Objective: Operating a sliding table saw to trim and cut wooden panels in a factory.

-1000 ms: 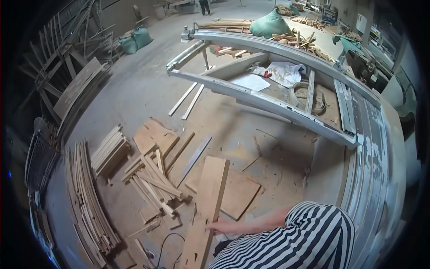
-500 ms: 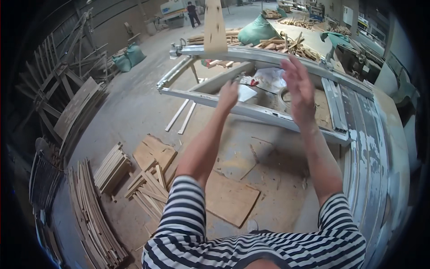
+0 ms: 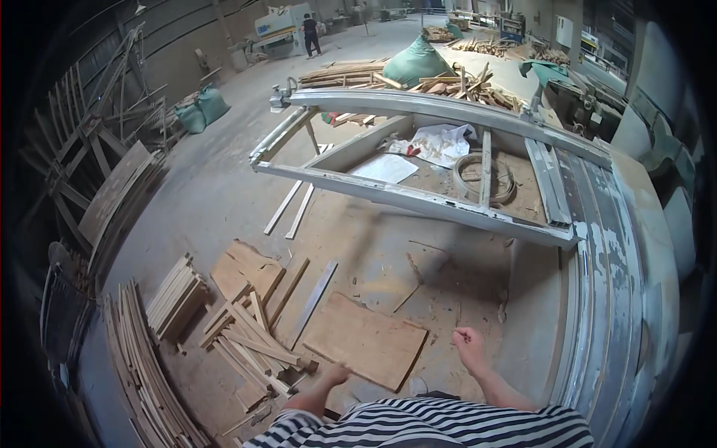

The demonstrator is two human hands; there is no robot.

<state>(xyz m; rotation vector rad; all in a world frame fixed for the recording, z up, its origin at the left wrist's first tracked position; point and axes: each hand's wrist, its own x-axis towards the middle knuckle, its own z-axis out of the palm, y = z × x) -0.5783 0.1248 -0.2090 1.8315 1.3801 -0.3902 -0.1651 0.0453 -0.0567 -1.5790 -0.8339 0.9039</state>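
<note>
The board [image 3: 370, 342] lies on the floor [image 3: 209, 194] before us and, the plank now gone from view, our right hand [image 3: 468, 347] curls empty, seemingly freed for work, while we cannot tell whether our left hand [image 3: 337, 373] grips.

Between the left hand [image 3: 336, 372] and right hand [image 3: 468, 344], the board [image 3: 366, 340] looks like matt wood; beyond them, the frame [image 3: 418, 198] is scuffed, silvery metal.

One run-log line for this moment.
left hand: nothing visibly held, near wooden board | right hand: curled, nothing visibly held | metal frame: ahead
</note>
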